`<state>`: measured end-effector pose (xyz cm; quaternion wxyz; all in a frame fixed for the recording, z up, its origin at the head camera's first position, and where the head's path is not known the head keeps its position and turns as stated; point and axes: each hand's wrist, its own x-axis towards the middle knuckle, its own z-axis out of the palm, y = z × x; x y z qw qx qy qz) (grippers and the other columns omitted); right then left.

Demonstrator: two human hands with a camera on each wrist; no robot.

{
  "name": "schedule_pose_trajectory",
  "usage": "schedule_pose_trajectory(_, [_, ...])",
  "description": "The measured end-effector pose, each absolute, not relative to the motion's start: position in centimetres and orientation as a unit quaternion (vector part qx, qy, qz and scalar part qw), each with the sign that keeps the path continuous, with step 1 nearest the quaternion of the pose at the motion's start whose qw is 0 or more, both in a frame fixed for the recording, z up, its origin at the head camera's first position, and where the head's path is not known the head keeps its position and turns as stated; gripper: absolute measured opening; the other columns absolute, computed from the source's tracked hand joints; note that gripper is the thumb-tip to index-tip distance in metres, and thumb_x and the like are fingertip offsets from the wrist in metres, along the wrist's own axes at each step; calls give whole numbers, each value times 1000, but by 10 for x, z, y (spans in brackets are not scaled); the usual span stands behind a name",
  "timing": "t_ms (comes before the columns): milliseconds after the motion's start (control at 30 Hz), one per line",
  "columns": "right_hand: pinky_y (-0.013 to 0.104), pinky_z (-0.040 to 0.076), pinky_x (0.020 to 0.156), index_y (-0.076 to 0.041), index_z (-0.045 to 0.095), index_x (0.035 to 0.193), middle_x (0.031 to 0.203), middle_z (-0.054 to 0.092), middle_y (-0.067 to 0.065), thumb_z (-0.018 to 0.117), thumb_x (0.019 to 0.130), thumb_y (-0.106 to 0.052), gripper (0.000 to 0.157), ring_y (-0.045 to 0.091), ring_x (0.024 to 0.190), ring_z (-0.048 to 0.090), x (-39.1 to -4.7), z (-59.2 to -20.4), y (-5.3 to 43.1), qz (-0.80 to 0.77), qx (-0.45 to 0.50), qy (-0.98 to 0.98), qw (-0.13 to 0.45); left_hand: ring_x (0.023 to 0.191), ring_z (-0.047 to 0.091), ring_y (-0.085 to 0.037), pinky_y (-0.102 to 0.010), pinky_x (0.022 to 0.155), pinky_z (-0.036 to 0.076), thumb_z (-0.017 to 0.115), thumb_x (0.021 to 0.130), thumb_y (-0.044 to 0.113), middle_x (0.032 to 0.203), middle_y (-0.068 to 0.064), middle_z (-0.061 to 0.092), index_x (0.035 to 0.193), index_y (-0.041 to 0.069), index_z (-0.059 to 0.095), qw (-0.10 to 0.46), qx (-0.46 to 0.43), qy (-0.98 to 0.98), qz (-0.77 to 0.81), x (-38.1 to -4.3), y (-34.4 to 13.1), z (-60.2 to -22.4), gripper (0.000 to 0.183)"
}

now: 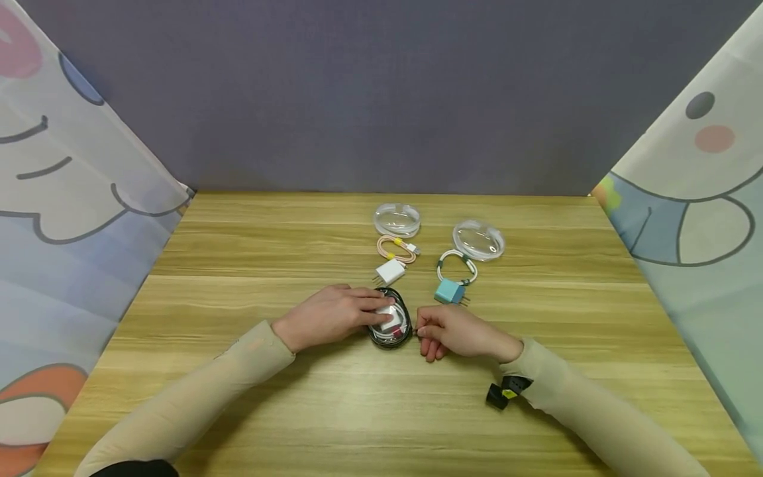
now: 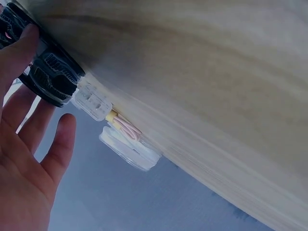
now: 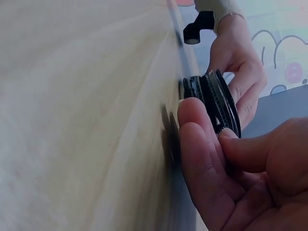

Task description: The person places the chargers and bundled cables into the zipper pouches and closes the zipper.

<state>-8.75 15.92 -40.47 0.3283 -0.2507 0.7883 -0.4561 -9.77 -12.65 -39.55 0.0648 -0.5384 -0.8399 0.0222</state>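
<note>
A small oval zip case [image 1: 391, 341] with black edging and a clear top lies on the table. Through the top show a white charger plug [image 1: 390, 318] and a coiled white cable with a red part. My left hand [image 1: 334, 315] holds the case from the left, fingers across its top; the left wrist view shows its ribbed black side. At the right edge of the case, my right hand [image 1: 456, 330] pinches the zipper pull between thumb and bent index finger. In the right wrist view those fingertips [image 3: 195, 111] largely hide the pull.
Beyond the case lie a white charger [image 1: 390, 272] and a pink cable coil [image 1: 389, 251] with yellow ties. A teal charger [image 1: 449, 291] and a white cable coil [image 1: 440, 268] lie to the right. Two clear oval cases [image 1: 397, 233] [image 1: 479, 254] stand farther back, before the grey partition [image 1: 381, 99].
</note>
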Motion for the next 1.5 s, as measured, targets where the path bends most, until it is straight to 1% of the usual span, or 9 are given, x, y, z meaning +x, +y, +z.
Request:
schedule_pose_trajectory(133, [34,58,58,0,58,95,78,70,6,48,104,-3,14,22,66,71,-87,-405,160,-470,-240,786,321,129,52,-16,-40,91,52,68,95,16,145,5,53,134,28,65,74,-535,-841,11,-98,-126,-395,41])
schedule_pose_trajectory(333, [33,57,58,3,57,99,77,69,8,45,105,-4,15,21,64,68,-91,-406,159,-487,-211,801,276,124,55,-18,-38,94,51,70,94,18,139,1,59,129,23,69,100,-537,-837,18,-98,-126,-394,35])
schedule_pose_trajectory(533, [32,56,55,1,57,95,74,67,9,46,105,-3,16,20,60,66,-95,-409,153,-485,-199,818,235,115,55,-19,-38,91,50,70,93,12,134,-3,61,129,26,68,109,-554,-825,31,-95,-129,-390,39])
schedule_pose_trajectory(733, [29,52,51,-6,59,92,69,65,3,49,104,-6,16,16,57,64,-101,-408,144,-439,-208,850,204,112,52,-17,-38,92,47,65,96,18,123,2,60,127,30,68,99,-578,-809,24,-95,-129,-385,33])
schedule_pose_trajectory(833, [28,51,51,-8,59,90,67,63,1,50,104,-8,16,14,56,62,-104,-406,140,-419,-215,860,198,123,49,-17,-39,97,45,64,97,16,135,3,57,132,32,64,91,-591,-801,35,-95,-128,-383,39])
schedule_pose_trajectory(933, [28,52,51,-8,59,89,65,63,1,51,103,-7,17,14,56,62,-106,-405,139,-417,-221,860,194,137,42,-16,-41,101,44,63,96,12,150,5,48,140,33,58,74,-602,-793,52,-95,-127,-382,49])
schedule_pose_trajectory(1100, [29,54,52,-8,58,88,67,63,1,50,103,-6,17,14,56,63,-106,-409,140,-420,-218,857,203,142,35,-12,-38,95,50,61,97,13,155,8,41,146,36,51,33,-592,-803,65,-92,-127,-384,55])
schedule_pose_trajectory(1300, [30,54,52,-7,56,88,69,64,1,47,104,-4,19,14,58,63,-104,-409,144,-423,-231,850,211,139,41,-12,-32,76,55,62,98,14,152,6,45,144,35,55,16,-567,-821,57,-88,-128,-384,51])
schedule_pose_trajectory(1500, [28,52,52,-6,57,88,69,64,-1,47,105,-5,20,14,57,63,-101,-408,150,-419,-246,849,209,136,46,-15,-31,61,54,64,97,12,150,5,47,142,35,57,16,-552,-833,48,-87,-129,-383,52])
